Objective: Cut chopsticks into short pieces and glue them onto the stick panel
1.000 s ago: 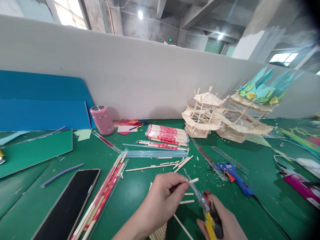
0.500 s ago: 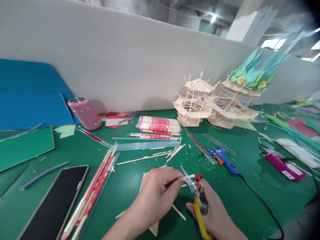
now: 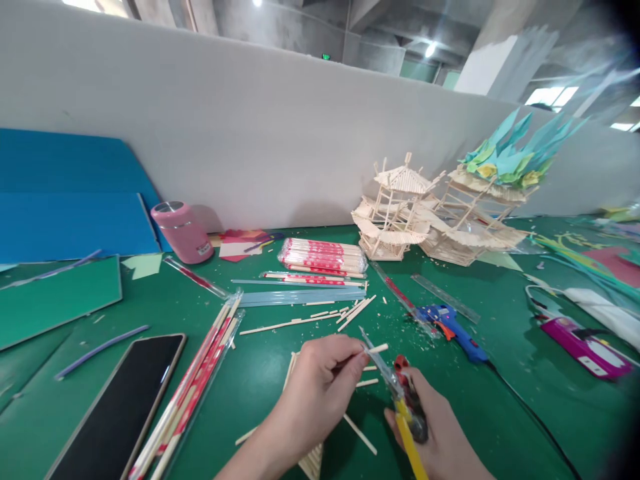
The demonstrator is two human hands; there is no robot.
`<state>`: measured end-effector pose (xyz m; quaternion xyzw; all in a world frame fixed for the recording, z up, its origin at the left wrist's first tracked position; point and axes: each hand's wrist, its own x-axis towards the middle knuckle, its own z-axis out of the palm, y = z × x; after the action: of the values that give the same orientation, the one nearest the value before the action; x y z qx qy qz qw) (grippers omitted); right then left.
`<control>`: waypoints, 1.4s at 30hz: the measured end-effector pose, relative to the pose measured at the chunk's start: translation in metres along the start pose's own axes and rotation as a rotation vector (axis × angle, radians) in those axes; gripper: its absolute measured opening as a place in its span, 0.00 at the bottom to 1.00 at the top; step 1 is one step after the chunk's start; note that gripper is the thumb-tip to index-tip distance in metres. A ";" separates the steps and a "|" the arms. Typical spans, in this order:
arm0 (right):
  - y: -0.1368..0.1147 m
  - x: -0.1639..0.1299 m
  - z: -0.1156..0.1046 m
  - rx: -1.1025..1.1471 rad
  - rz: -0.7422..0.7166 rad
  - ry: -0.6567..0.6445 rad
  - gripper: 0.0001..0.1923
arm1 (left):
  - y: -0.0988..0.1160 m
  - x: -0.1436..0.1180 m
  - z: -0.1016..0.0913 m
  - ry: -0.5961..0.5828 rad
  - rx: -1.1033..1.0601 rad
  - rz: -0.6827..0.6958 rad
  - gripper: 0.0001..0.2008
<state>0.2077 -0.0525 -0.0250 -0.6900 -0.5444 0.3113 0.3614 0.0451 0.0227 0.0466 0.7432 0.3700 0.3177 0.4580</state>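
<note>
My left hand [image 3: 320, 387] is closed in a pinch on a thin wooden stick [image 3: 379, 349], whose pale end sticks out past the fingertips. In my right hand [image 3: 430, 420] is a pair of yellow-handled shears [image 3: 411, 440] with red and black parts. The blades [image 3: 383, 363] point up and left and meet the stick close to my left fingertips; whether they press on it I cannot tell. Beneath my left hand lies a slatted wooden-stick panel [image 3: 313, 460], mostly covered by the hand and forearm. Loose sticks [image 3: 361, 435] lie between the hands.
Wrapped chopsticks [image 3: 193, 393] and a phone [image 3: 123, 407] lie left. Behind are a chopstick pack [image 3: 324, 257], clear glue sticks [image 3: 300, 295], a pink flask [image 3: 183, 233] and stick-built pavilion models [image 3: 395, 213]. A blue glue gun [image 3: 457, 331] with a trailing cord lies right.
The view has shifted slightly, so the table's things appear lower and farther right. My right hand and the shears sit a little farther from my left hand, which keeps its pinch on the stick.
</note>
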 end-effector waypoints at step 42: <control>0.013 0.003 -0.012 0.013 0.052 -0.087 0.14 | -0.006 0.003 -0.004 0.023 -0.190 -0.093 0.16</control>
<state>0.2246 -0.0532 -0.0295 -0.6875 -0.5394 0.3538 0.3335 0.0419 0.0289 0.0433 0.6746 0.3778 0.3384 0.5364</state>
